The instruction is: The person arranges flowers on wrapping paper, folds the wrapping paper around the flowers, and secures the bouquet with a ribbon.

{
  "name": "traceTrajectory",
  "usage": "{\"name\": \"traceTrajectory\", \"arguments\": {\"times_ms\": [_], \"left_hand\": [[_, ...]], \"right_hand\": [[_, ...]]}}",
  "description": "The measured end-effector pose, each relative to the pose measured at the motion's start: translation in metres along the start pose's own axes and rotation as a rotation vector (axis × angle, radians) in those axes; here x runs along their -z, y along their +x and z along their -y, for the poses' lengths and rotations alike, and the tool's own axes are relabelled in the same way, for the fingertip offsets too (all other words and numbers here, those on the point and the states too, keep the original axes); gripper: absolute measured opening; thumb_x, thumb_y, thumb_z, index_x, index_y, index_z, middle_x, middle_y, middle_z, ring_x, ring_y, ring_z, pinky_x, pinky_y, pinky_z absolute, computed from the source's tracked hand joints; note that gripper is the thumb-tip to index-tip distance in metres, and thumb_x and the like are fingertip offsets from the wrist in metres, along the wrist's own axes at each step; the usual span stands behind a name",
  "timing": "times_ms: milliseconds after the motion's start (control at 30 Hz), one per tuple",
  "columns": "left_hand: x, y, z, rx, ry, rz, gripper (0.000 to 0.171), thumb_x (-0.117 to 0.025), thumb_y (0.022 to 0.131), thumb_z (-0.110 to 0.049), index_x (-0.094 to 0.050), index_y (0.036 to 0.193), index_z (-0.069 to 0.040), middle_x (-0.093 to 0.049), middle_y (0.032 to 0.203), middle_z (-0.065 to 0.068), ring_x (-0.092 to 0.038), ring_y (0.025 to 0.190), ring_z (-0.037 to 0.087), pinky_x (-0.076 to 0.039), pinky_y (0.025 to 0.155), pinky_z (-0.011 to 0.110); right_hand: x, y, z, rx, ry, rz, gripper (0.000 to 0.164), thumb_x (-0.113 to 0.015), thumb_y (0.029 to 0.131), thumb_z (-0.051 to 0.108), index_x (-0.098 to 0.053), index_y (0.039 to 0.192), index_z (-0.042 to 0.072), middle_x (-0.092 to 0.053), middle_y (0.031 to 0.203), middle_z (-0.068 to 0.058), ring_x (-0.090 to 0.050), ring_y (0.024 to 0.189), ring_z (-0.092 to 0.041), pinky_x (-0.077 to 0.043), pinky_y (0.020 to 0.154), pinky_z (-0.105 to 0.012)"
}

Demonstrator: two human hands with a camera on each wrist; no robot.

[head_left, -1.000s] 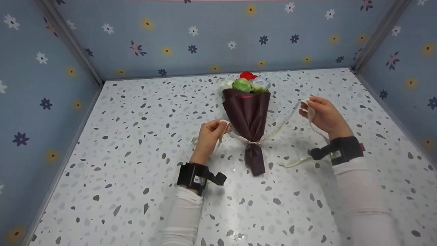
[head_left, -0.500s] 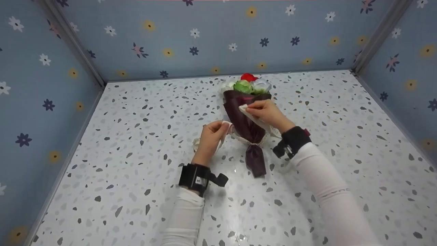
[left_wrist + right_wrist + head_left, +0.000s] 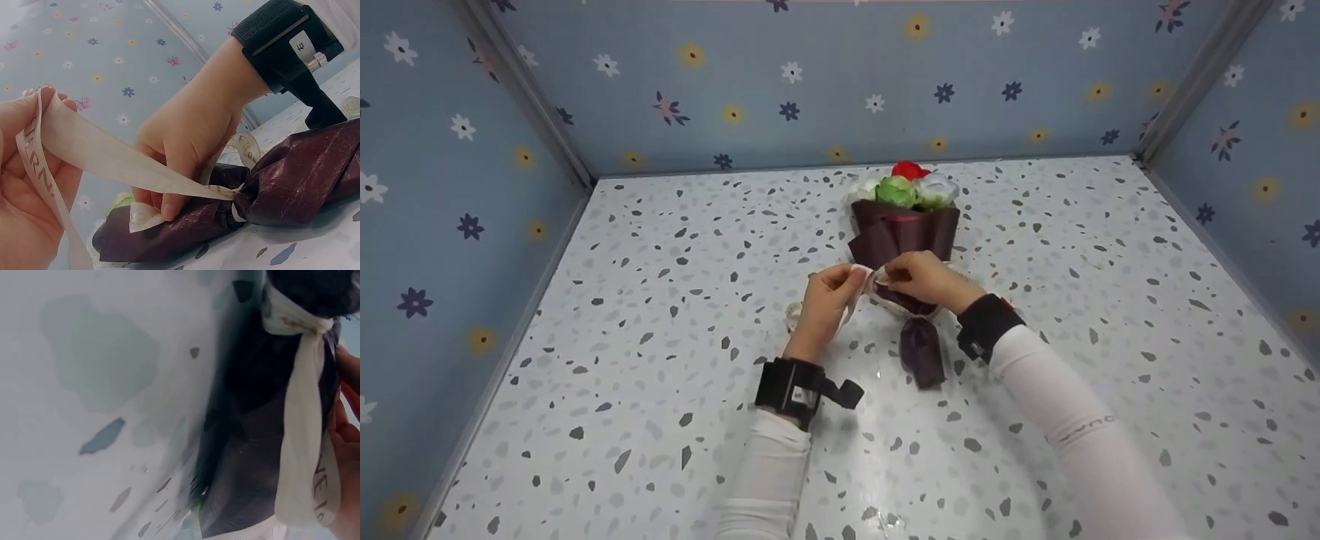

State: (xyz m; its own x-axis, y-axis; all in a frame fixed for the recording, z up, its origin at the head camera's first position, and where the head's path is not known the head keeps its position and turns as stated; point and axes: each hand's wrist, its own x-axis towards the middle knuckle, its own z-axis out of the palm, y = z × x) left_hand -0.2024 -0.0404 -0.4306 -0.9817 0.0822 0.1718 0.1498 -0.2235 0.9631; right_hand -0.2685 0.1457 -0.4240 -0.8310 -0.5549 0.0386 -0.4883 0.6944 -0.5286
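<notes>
A bouquet in dark maroon wrapping lies on the speckled surface, its red, green and white flowers pointing away from me. A cream ribbon with printed letters is tied round the narrow waist of the wrapping. My left hand, left of the bouquet, pinches one length of it and draws it taut from the knot. Over the wrapping, my right hand pinches the other length between thumb and fingers, close to the left hand; in the left wrist view its fingertips sit low against the wrapping.
A curl of ribbon shows behind the left wrist. Blue flower-patterned panels stand at the back and both sides of the white speckled surface. Each wrist wears a black strapped camera mount.
My right hand has come in from the far right with its ribbon length, across the wrapping and down beside the left hand. The left hand has stayed almost still, holding its length.
</notes>
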Motion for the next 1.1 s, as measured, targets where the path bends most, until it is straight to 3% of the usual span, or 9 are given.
{"name": "traceTrajectory", "arguments": {"times_ms": [133,300,533,633,767,967,1100], "left_hand": [[0.001,0.0,0.002,0.004,0.038,-0.007,0.017,-0.058,0.093,-0.009,-0.069,0.088,0.003,-0.059,0.067,-0.007,-0.05,0.064,0.006,-0.038,0.059,0.02],[0.001,-0.001,0.004,0.027,0.031,-0.011,0.015,-0.058,0.093,-0.008,-0.069,0.089,0.002,-0.062,0.067,-0.007,-0.052,0.063,0.007,-0.038,0.06,0.02],[-0.002,-0.002,0.003,0.0,0.018,0.01,0.017,-0.058,0.093,-0.006,-0.069,0.093,0.007,-0.063,0.069,-0.009,-0.048,0.059,0.005,-0.036,0.054,0.018],[-0.004,-0.001,0.002,-0.008,0.002,0.021,0.021,-0.056,0.093,-0.004,-0.065,0.099,0.013,-0.065,0.073,-0.008,-0.05,0.062,0.004,-0.037,0.054,0.016],[-0.007,-0.001,0.001,-0.018,0.004,0.043,0.023,-0.054,0.093,0.0,-0.06,0.106,0.018,-0.066,0.079,-0.008,-0.053,0.067,0.003,-0.04,0.059,0.015],[-0.014,-0.004,0.0,-0.092,0.095,0.087,0.021,-0.057,0.091,0.003,-0.063,0.106,0.016,-0.066,0.095,0.006,-0.057,0.082,0.005,-0.045,0.072,0.016],[-0.017,-0.006,-0.004,-0.135,0.138,0.134,0.02,-0.057,0.09,0.003,-0.065,0.105,0.013,-0.059,0.111,0.018,-0.055,0.099,0.008,-0.046,0.081,0.016]], "right_hand": [[0.004,-0.006,-0.002,0.051,0.055,-0.025,0.022,-0.068,0.085,0.005,-0.064,0.106,-0.001,-0.067,0.092,-0.015,-0.063,0.085,-0.026,-0.051,0.078,-0.039],[0.017,-0.015,-0.003,0.063,0.195,-0.131,0.019,-0.067,0.087,0.008,-0.064,0.104,-0.001,-0.067,0.092,-0.016,-0.062,0.083,-0.025,-0.05,0.077,-0.036],[0.048,-0.03,0.003,-0.025,0.403,-0.35,0.026,-0.06,0.093,0.013,-0.061,0.111,-0.006,-0.065,0.1,-0.021,-0.06,0.081,-0.009,-0.047,0.072,-0.017],[0.054,-0.036,0.007,-0.062,0.461,-0.411,0.026,-0.058,0.094,0.014,-0.061,0.11,-0.007,-0.064,0.1,-0.021,-0.059,0.079,-0.005,-0.047,0.073,-0.017],[0.048,-0.04,0.016,-0.064,0.455,-0.352,0.025,-0.058,0.094,0.014,-0.063,0.107,-0.007,-0.064,0.101,-0.019,-0.06,0.082,-0.007,-0.047,0.075,-0.018],[0.029,-0.044,0.039,0.044,0.438,-0.235,0.026,-0.065,0.089,0.012,-0.067,0.108,-0.005,-0.06,0.095,-0.013,-0.06,0.082,-0.007,-0.049,0.074,-0.019],[0.021,-0.046,0.054,0.066,0.384,-0.251,0.023,-0.071,0.085,0.015,-0.072,0.102,-0.001,-0.058,0.084,-0.007,-0.054,0.072,-0.009,-0.046,0.065,-0.018]]}}
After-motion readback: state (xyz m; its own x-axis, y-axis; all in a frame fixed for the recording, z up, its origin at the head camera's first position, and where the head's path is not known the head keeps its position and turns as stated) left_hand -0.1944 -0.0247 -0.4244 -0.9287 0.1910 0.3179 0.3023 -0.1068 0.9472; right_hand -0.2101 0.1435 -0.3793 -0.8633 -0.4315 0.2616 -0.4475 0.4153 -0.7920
